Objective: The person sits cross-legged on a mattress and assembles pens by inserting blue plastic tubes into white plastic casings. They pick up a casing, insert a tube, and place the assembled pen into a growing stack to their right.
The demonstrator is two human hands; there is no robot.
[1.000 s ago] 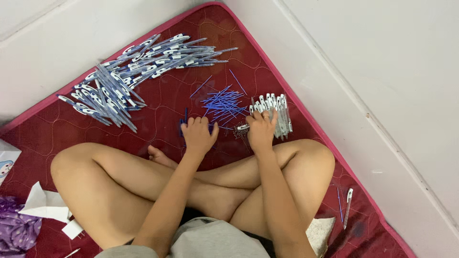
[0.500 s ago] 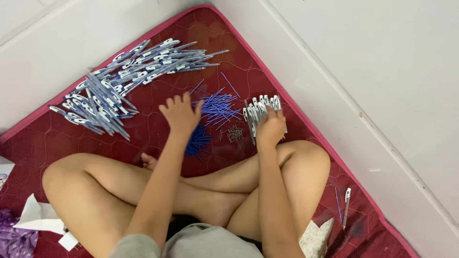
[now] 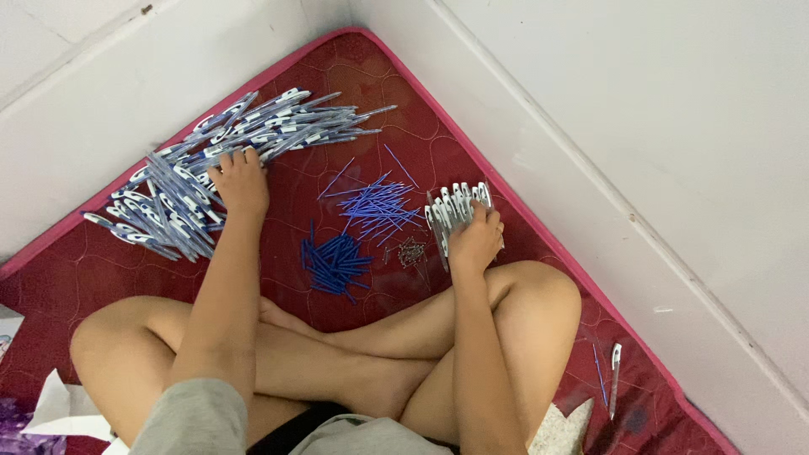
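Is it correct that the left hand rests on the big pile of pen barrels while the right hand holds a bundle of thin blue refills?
Not quite. In the head view the left hand does rest on the big pile of pen barrels, but the right hand holds a bundle of white pen barrels, not refills. The thin blue refills lie loose on the red mat between the hands.

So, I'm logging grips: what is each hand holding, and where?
Right hand clasps a fanned bundle of white pen barrels at its lower ends; left hand rests on the pen pile.
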